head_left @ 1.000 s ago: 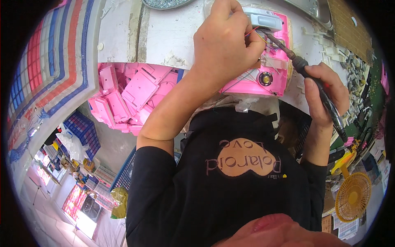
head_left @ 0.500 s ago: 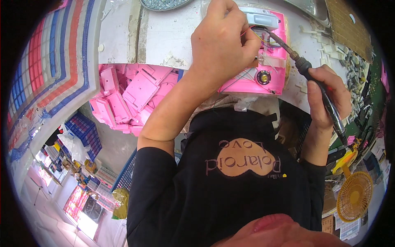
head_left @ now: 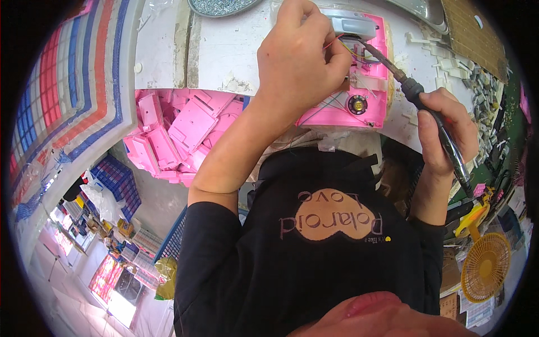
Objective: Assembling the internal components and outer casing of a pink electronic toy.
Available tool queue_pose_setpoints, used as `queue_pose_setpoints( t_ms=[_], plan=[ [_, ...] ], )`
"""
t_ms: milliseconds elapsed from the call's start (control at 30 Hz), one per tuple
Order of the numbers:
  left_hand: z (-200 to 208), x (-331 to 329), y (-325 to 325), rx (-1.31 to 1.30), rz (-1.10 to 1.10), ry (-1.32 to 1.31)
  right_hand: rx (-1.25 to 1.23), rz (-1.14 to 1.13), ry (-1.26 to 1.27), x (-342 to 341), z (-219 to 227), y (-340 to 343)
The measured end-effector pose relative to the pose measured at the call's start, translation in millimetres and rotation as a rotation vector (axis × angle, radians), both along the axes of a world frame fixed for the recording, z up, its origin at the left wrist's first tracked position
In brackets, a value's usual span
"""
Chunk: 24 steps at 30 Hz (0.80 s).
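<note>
On the table lies an open pink plastic housing [head_left: 382, 101] with thin coloured wires, a small round speaker [head_left: 357, 104] and a grey-blue plastic part [head_left: 353, 26] at its far end. My left hand [head_left: 300, 53] is over the housing's left side, fingers curled and pinched where a thin red wire [head_left: 335, 40] comes out; the fingertips are partly hidden. In my right hand [head_left: 449, 126] is a soldering iron [head_left: 412, 90], gripped by its black handle. Its tip points to the far left and reaches the wires beside the grey-blue part, close to my left fingers.
Pink plastic shells [head_left: 191, 123] are heaped below the table's edge at left. A round dish of small metal pieces [head_left: 222, 4] stands at the far edge. Small white and grey parts [head_left: 477, 84] lie scattered at right, near a cardboard piece [head_left: 474, 36] and a yellow fan [head_left: 485, 267].
My left hand and the housing have shifted very slightly to the left in the picture. The soldering iron has moved a little the same way, its tip still among the wires.
</note>
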<state>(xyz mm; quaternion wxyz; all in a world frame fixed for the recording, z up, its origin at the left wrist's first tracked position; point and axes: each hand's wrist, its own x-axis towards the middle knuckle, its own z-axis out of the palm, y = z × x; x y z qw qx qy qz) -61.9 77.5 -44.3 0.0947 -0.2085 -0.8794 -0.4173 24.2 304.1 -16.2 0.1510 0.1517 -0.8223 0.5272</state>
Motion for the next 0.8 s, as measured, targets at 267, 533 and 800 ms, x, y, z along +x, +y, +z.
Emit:
queue_pose_setpoints(
  t_ms=[267,533,800],
  plan=[
    [1,-1,-2,-0.004,-0.032,0.046,-0.032,-0.016,0.003,3,-3,0],
    [16,16,-8,-0.030,-0.151,0.079,-0.067,-0.087,0.025,18,5,15],
    [-2,10,2,-0.106,-0.514,0.091,-0.203,-0.236,-0.102,39,-9,21]
  ],
)
